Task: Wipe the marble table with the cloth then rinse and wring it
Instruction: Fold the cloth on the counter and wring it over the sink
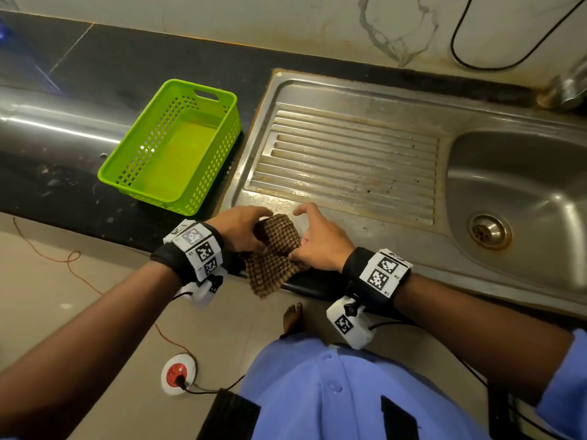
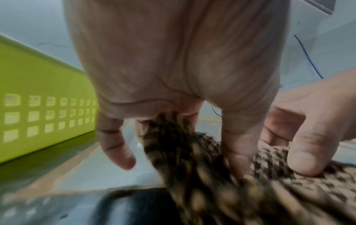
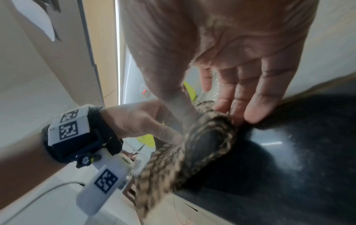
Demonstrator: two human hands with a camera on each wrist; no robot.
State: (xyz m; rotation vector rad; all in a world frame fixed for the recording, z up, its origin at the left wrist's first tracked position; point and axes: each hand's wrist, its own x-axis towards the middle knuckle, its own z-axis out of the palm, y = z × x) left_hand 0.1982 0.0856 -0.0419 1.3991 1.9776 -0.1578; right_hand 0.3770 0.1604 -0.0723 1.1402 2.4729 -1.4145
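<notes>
A brown checked cloth (image 1: pixel 276 252) lies crumpled on the front rim of the steel sink top, and its lower part hangs over the black counter edge. My left hand (image 1: pixel 254 236) grips its left side: in the left wrist view the cloth (image 2: pixel 202 175) runs up between the thumb and the curled fingers. My right hand (image 1: pixel 305 239) pinches the right side, with the thumb on top and the index finger lifted. In the right wrist view the cloth (image 3: pixel 173 159) folds over the dark counter edge under that thumb.
An empty green plastic basket (image 1: pixel 171 147) stands on the black stone counter (image 1: pixel 63 173) left of the ribbed drainboard (image 1: pixel 343 154). The sink basin (image 1: pixel 524 198) and the tap (image 1: pixel 568 87) are at the right. Below are my bare foot (image 1: pixel 292 315) and a floor socket (image 1: pixel 178 374).
</notes>
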